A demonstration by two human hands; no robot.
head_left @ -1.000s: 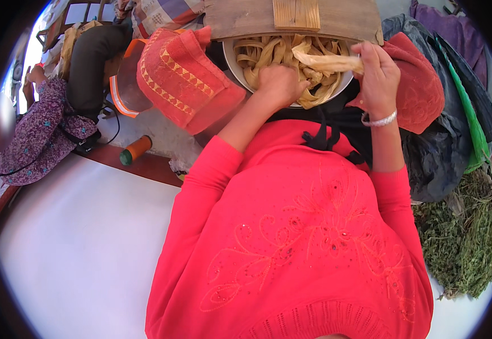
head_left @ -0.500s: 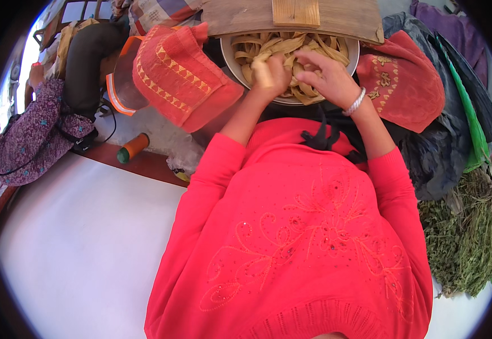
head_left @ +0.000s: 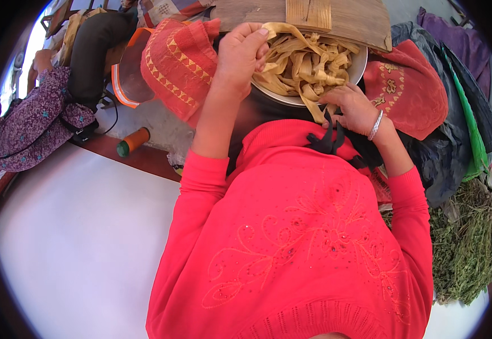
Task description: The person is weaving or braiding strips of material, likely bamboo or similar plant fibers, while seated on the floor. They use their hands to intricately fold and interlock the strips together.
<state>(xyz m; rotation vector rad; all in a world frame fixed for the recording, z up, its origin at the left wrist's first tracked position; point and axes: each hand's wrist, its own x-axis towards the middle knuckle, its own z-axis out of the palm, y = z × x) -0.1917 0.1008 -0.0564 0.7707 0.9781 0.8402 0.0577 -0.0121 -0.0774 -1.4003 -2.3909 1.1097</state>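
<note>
A round metal basin [head_left: 361, 66] holds a tangled heap of flat, yellowish-tan strips [head_left: 308, 59]; their material I cannot tell. My left hand [head_left: 240, 53] is raised over the basin's left side, fingers closed on the end of one strip [head_left: 283, 28] that runs back into the heap. At the near right rim, my right hand [head_left: 354, 110], with a silver bracelet [head_left: 375, 125] at the wrist, has its fingers bent round a strip [head_left: 316, 111] hanging over the edge. Part of that grip is hidden.
A wooden board [head_left: 359, 20] covers the basin's far side. Red patterned cloths [head_left: 181, 62] flank the basin. An orange and green thread spool [head_left: 133, 142] lies at left, near a purple floral bag [head_left: 37, 124]. Dark plastic bags [head_left: 432, 164] and dried green plants [head_left: 469, 243] are at right.
My hands have moved apart from above the basin's middle. The left went left and up, drawing out a strip end; the right came down to the near right rim.
</note>
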